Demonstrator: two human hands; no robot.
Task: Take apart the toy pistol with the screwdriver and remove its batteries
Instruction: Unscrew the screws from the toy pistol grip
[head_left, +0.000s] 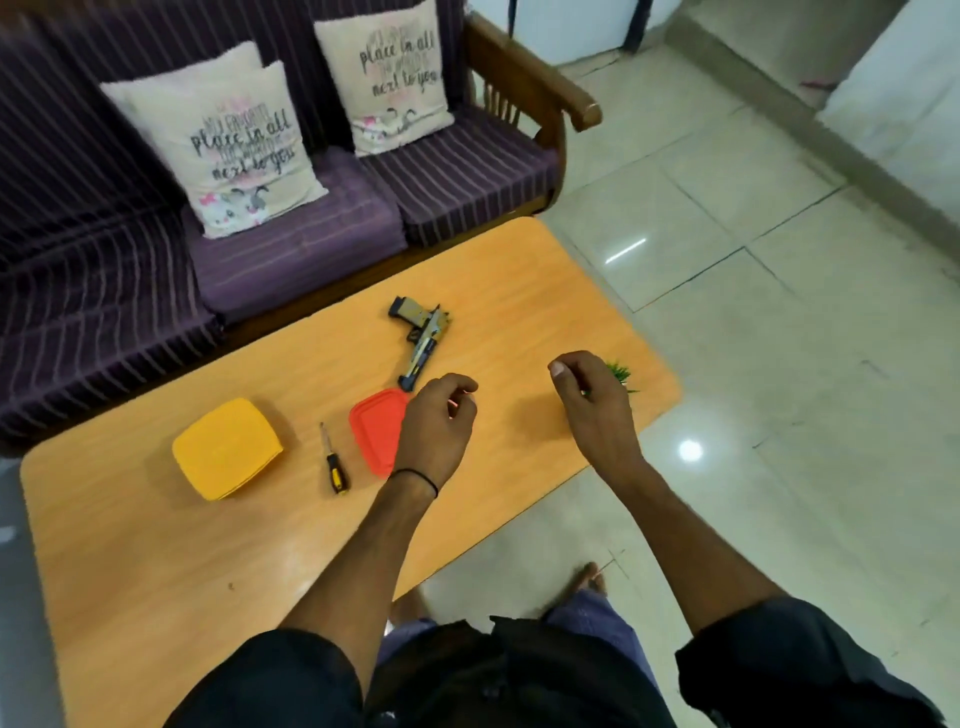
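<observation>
Tan toy pistol (422, 340) lies whole, screwdriver (334, 464) untouched near it. Left hand (440, 415) and right hand (589, 395), 2 loosely curled, hold nothing. Everything's left.

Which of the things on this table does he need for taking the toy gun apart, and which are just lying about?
For the job:
toy pistol
screwdriver

Lying about, or use unclear:
yellow lidded box
red lid
small green plant
printed cushions on the sofa

On table: 1 toy pistol (422, 340), 1 screwdriver (334, 464), 2 lids – 1 yellow lid (226, 446), 1 red lid (376, 435); 3 pillows on sofa.
</observation>
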